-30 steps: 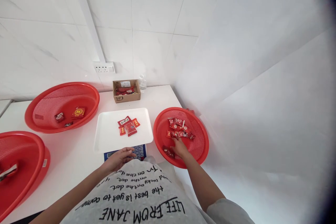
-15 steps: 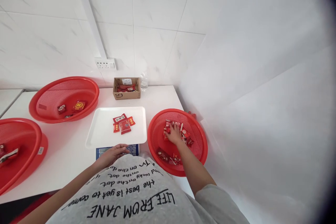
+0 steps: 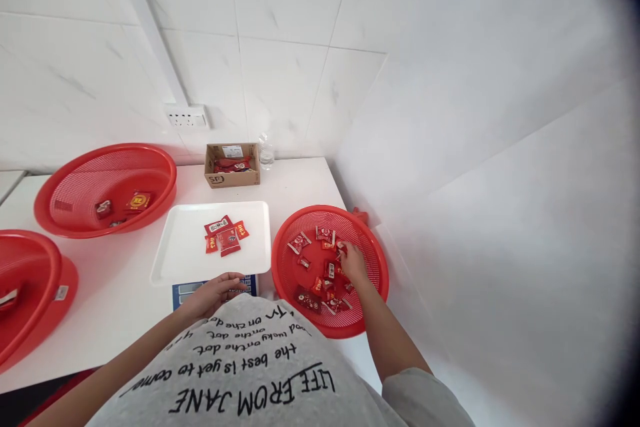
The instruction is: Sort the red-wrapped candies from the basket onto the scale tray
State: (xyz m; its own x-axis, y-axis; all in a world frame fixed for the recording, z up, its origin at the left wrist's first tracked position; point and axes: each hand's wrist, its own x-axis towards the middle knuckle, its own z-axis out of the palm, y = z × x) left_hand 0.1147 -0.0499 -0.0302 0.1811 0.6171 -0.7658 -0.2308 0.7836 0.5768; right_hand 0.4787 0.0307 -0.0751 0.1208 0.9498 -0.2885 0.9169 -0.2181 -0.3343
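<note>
Snack packets [image 3: 327,271] in red wrappers lie scattered across the bottom of the red mesh basket [image 3: 327,209] at my right, and my right hand [image 3: 353,263] is down among them on the side nearest the wall. Its fingers [image 3: 344,250] curl onto one packet at the far edge of the heap; I cannot tell whether they have closed on it or only touch it. More packets lie loose toward the basket's left side and near rim.

My left hand [image 3: 215,292] rests flat and relaxed, holding nothing, on the blue front panel [image 3: 183,291] of the scale just left of that basket. On the scale's white tray [image 3: 180,247] a few packets [image 3: 224,237] sit in a small cluster near the middle.

Beyond the tray, against the tiled wall, stands a cardboard box [image 3: 233,177] with red wrappers inside, a clear bottle [image 3: 267,152] beside it. A large red basket [image 3: 70,187] at far left holds a few items, and another [image 3: 30,260] shows at the left edge.
</note>
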